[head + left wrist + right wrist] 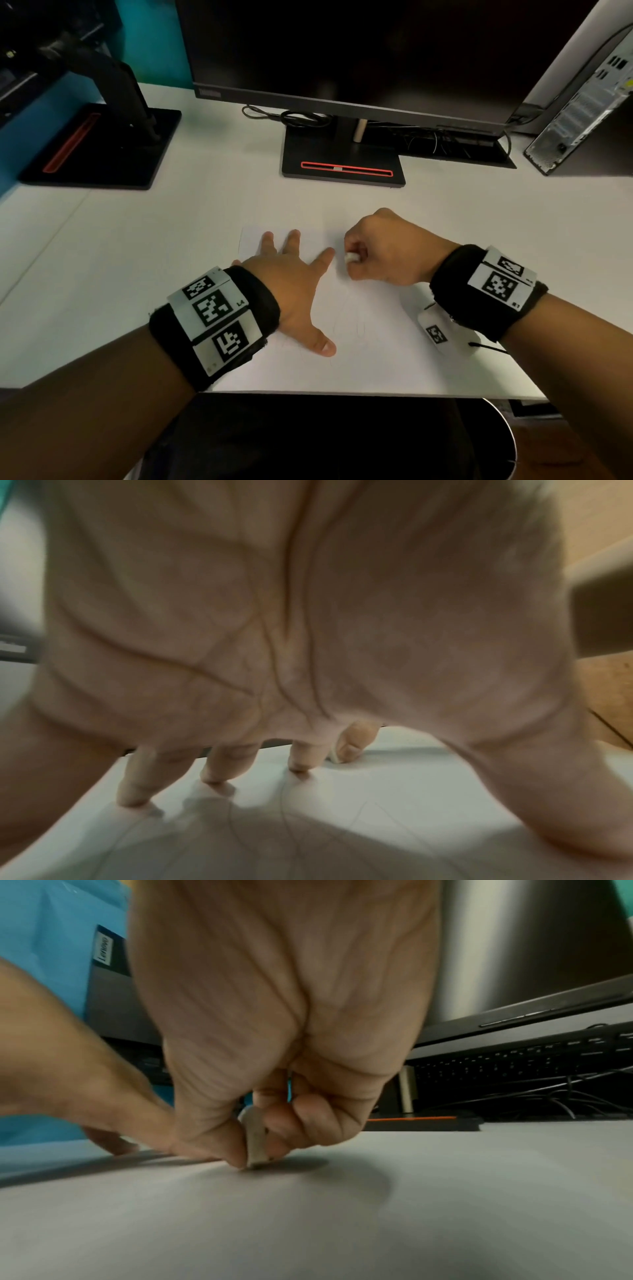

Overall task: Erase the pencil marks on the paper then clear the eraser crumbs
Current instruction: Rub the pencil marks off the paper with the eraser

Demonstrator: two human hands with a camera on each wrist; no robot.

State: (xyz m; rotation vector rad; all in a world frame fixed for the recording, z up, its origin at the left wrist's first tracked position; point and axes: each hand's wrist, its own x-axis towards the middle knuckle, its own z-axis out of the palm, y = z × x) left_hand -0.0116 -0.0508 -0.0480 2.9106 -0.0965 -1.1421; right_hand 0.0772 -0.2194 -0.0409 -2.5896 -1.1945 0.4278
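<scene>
A white sheet of paper (370, 308) lies on the desk in front of me, with faint pencil marks (356, 325) near its middle. My left hand (294, 270) rests flat on the paper with its fingers spread, fingertips (212, 775) pressing down. My right hand (376, 253) pinches a small white eraser (351, 257) between thumb and fingers, just right of the left index finger. In the right wrist view the eraser (255, 1139) stands upright with its lower end on the paper (342, 1218). The left wrist view shows curved pencil lines (291, 818) under the palm.
A black monitor (342, 51) on a stand with a red-trimmed base (342, 164) sits behind the paper, cables beside it. A second monitor base (102, 144) is at the back left, a computer case (582, 102) at the back right. The desk's front edge (376, 395) runs just below my wrists.
</scene>
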